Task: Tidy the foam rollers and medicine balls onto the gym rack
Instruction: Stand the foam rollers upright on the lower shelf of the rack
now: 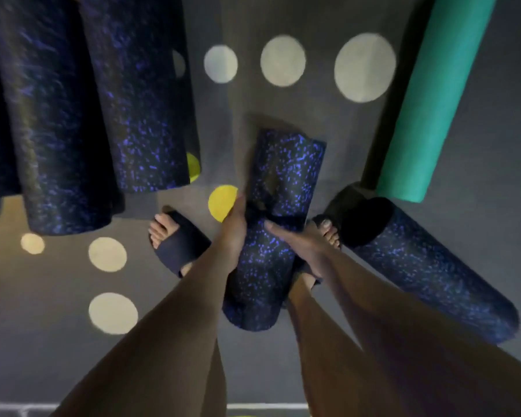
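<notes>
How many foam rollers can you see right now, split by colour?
Black with blue speckles: 4: two at upper left, one held between the left hand and right hand at centre, one lying at lower right.
Green: 1, at upper right.
Total: 5. A dark shape at the far left edge is too cropped to count.

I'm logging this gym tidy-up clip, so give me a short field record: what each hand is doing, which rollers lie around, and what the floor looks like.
left hand: gripping the left side of the middle roller
right hand: on the right side of the same roller
middle roller: dark with blue specks, between the feet
other speckled rollers: two at upper left, one at right
green roller: upper right
floor: grey with pale and yellow dots
medicine balls: none in view
</notes>
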`<state>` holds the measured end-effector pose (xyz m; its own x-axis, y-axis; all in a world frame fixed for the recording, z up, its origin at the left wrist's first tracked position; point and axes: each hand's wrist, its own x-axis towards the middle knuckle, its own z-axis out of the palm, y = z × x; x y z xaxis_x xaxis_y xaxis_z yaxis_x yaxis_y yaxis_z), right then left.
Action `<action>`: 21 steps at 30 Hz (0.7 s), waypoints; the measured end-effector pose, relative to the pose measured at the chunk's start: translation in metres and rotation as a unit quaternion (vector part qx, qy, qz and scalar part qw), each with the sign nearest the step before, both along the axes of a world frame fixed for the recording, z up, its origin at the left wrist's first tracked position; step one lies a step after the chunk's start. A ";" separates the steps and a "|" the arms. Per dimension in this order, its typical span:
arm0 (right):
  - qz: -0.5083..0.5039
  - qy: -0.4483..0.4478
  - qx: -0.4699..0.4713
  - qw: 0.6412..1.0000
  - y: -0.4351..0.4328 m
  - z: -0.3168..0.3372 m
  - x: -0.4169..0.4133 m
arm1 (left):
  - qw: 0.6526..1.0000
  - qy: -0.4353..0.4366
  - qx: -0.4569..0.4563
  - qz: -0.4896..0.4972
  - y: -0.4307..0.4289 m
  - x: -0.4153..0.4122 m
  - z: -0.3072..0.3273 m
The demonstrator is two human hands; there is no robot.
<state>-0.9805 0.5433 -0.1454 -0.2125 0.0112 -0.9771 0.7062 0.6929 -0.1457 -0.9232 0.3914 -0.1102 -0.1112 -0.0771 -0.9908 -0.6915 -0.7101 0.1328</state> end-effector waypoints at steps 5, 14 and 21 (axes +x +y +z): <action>-0.022 0.057 0.018 0.998 -0.033 0.050 -0.009 | 0.998 0.007 0.005 0.063 -0.003 0.022 -0.010; 0.122 0.243 -0.048 0.961 -0.200 0.319 -0.111 | 0.971 0.057 -0.183 0.142 -0.144 -0.036 0.276; 0.137 0.329 -0.168 0.919 -0.367 0.507 -0.207 | 0.896 0.192 -0.395 0.071 -0.288 -0.107 0.472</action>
<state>-1.1879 0.1761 0.3612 -0.7090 -0.4096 -0.5741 0.1941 0.6692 -0.7173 -1.0306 0.1037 0.3614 -0.3653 -0.7779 -0.5114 -0.3976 -0.3664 0.8412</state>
